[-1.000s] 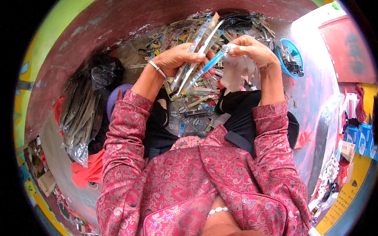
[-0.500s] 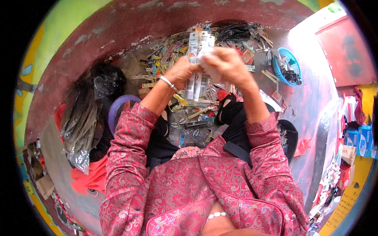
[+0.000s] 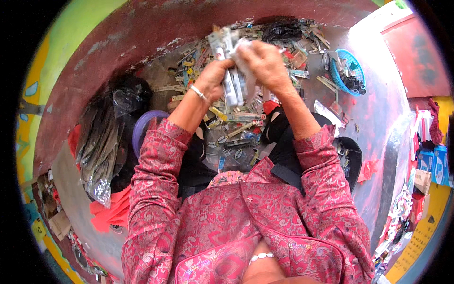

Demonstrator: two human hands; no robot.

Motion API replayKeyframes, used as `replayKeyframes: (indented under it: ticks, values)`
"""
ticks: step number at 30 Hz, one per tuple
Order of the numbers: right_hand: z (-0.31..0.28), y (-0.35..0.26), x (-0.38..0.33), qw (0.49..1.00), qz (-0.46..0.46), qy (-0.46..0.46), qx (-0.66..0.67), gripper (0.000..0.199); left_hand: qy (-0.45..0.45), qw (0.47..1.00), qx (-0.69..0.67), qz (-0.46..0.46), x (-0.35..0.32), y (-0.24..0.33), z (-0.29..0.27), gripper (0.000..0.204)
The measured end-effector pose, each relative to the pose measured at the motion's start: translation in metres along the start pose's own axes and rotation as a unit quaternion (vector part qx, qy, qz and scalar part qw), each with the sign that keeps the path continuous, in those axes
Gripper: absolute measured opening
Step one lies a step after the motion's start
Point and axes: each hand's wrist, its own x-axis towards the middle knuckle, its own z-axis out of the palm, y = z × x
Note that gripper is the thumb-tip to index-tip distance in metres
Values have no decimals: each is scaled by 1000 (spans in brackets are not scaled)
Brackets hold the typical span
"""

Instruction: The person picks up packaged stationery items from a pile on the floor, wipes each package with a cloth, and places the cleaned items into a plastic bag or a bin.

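Note:
My left hand (image 3: 213,79), with a pale bangle at the wrist, is closed round a bundle of long, flat white-and-grey packets (image 3: 230,87) held up over the floor. Their upper ends are smeared by motion. Beside it, my right hand (image 3: 267,65) is closed on a whitish crumpled piece (image 3: 244,53), cloth or thin plastic, I cannot tell which. This piece lies against the right side of the packets. Below and beyond both hands spreads a heap of similar slim packets (image 3: 241,117) in mixed colours.
A blue plastic basket (image 3: 350,63) with dark pieces stands at the right. On the left lie a purple round rim (image 3: 141,130), clear and black plastic bags (image 3: 100,150) and red cloth (image 3: 113,209). A dark red wall (image 3: 156,29) curves behind the heap. A black container (image 3: 350,158) sits by my right knee.
Both hands have risen slightly away from me. The packets have tilted, their far ends swinging left, and the right hand with the whitish piece has shifted a little up along them.

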Motion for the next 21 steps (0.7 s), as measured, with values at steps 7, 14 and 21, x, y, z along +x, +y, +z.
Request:
replayKeyframes:
  ticks: [7, 14, 21]
  values:
    - [-26, -7, -20, 937, 15, -331, -108, 31, 94, 983, -113, 111, 13, 35, -37, 11]
    - [-37, -1, -7, 951, 241, -186, 57, 44, -35, 986, -137, 92, 3, 33, -24, 19]
    - [-1, -7, -17, 957, 60, -284, 15, 53, -85, 988, -84, 98, 0, 17, -7, 32]
